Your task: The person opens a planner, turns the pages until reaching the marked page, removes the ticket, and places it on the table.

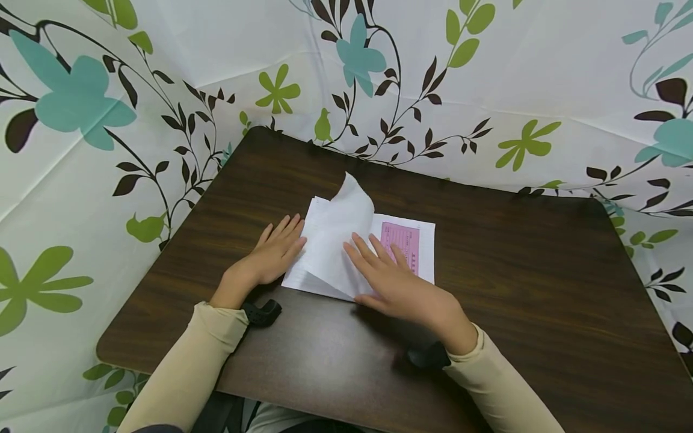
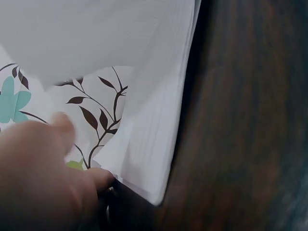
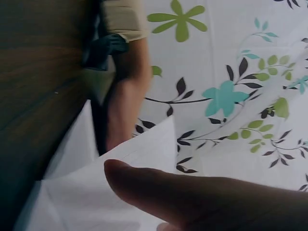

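An open notebook (image 1: 426, 252) lies on the table, its right page bearing a pink printed panel (image 1: 399, 240). One white leaf (image 1: 346, 231) stands up from it in a curve, its top corner raised. My left hand (image 1: 275, 251) rests at the notebook's left edge, fingers spread and straight. Against the lifted leaf lies my right hand (image 1: 397, 285), its fingers extended and partly covering the pink panel. In the left wrist view, the left hand (image 2: 43, 168) is blurred beside the lined pages (image 2: 156, 120). The right wrist view has the right thumb (image 3: 159, 187) over the raised leaf (image 3: 139, 149).
The dark wood table (image 1: 520, 300) extends on both sides of the notebook. A white cloth (image 1: 216, 36) with a leaf and flower print hangs behind and to the left of it. Each wrist wears a black device, such as the left one (image 1: 262, 313).
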`<state>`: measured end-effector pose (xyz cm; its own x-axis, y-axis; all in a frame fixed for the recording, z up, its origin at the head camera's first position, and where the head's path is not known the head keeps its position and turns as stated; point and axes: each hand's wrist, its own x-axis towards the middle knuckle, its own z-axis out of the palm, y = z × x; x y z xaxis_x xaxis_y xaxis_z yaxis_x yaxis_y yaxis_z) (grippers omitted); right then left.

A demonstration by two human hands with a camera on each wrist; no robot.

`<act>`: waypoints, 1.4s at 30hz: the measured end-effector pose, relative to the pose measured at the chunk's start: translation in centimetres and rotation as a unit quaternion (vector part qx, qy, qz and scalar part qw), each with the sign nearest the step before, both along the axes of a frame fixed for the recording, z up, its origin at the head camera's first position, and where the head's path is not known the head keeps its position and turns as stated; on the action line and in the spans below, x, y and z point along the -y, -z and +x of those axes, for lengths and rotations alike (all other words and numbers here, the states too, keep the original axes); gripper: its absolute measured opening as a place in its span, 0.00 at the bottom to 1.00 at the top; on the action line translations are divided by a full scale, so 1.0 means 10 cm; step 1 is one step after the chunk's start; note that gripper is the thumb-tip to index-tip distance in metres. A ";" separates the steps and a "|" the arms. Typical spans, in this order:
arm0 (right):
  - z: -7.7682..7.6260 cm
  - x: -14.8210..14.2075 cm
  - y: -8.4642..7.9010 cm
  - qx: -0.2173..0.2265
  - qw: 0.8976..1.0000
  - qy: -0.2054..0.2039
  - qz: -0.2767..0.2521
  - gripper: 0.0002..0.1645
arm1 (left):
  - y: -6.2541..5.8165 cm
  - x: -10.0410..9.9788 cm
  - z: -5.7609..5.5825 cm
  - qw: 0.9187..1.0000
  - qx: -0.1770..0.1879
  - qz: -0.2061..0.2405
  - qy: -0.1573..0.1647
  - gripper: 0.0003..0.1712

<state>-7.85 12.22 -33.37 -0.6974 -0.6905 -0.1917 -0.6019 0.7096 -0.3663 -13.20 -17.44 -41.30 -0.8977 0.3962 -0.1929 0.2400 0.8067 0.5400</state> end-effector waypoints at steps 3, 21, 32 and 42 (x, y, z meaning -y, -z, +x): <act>-0.02 0.04 0.07 0.002 1.000 -0.013 0.017 0.52 | 0.00 0.00 0.01 1.000 0.004 0.009 -0.006 0.39; -0.20 -0.02 0.22 0.071 0.996 -0.036 0.031 0.38 | -0.02 0.01 -0.02 1.000 0.002 0.020 0.002 0.41; -0.72 -0.63 0.24 0.007 0.988 0.144 -0.047 0.22 | -0.01 0.04 0.00 0.999 -0.014 0.024 0.021 0.44; -0.93 -0.83 0.46 0.029 0.947 0.312 -0.067 0.30 | 0.00 0.02 -0.05 0.999 0.006 0.040 0.012 0.46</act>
